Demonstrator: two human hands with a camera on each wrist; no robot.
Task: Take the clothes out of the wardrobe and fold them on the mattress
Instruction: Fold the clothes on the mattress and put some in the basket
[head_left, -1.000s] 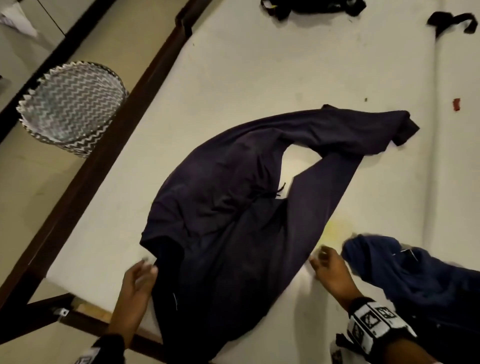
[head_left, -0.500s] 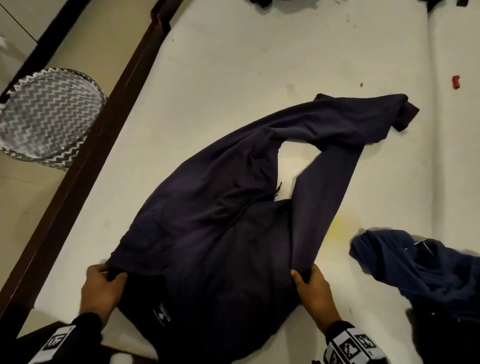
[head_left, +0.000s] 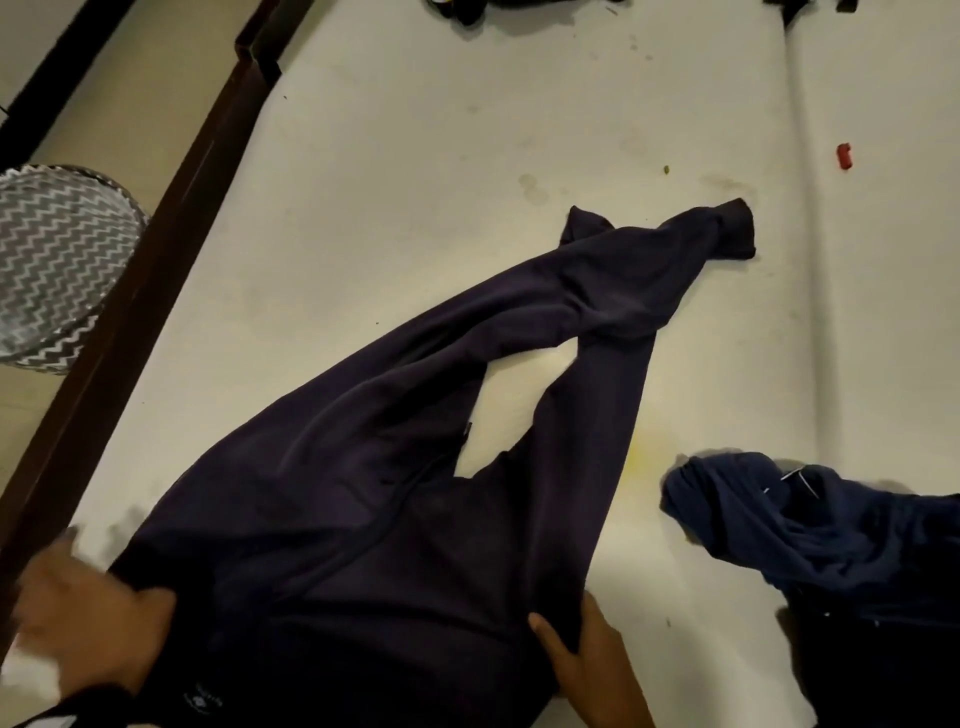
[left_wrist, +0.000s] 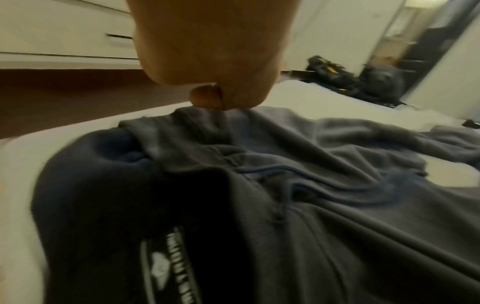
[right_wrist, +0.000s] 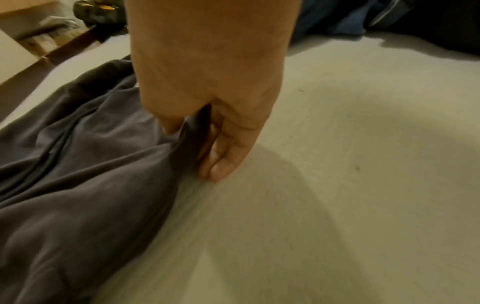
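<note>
Both the left hand (head_left: 98, 621) and right hand (head_left: 576, 654) pinch the dark navy fleece jacket (head_left: 415, 467) by its near edge; its crossed far sleeves risk bunching on the cream mattress (head_left: 415, 156).

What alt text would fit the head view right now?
Two hands hold the near end of a dark garment spread on a white mattress, the left hand gripping one side and the right hand pinching the other. A crumpled blue garment lies to the right; a zigzag-patterned basket stands on the floor at left.
</note>
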